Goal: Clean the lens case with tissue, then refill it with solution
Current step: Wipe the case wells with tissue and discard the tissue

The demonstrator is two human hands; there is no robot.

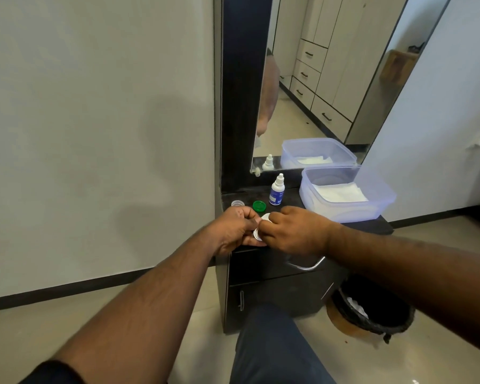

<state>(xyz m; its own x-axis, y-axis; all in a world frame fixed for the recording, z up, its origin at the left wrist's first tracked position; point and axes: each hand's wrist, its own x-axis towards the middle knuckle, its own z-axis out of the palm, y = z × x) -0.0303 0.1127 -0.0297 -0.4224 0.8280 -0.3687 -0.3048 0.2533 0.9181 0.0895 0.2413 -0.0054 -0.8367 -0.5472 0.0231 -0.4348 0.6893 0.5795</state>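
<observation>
My left hand [234, 228] and my right hand [294, 230] meet over the front edge of the dark counter [383, 227]. Between them is the white lens case [258, 234], gripped by my left fingers. My right fingertips press on its upper well, where a bit of white shows; whether that is tissue I cannot tell. A green cap [259, 206] and a clear cap [237, 203] lie loose on the counter just behind my hands. The solution bottle [277, 190], white with a blue label, stands upright behind them with its cap on.
A clear plastic box [344, 214] holding white tissues sits at the right of the counter. A mirror [316, 79] rises behind. A black bin [372, 311] with crumpled tissue stands on the floor at the right, beside the cabinet's drawer handle [305, 266].
</observation>
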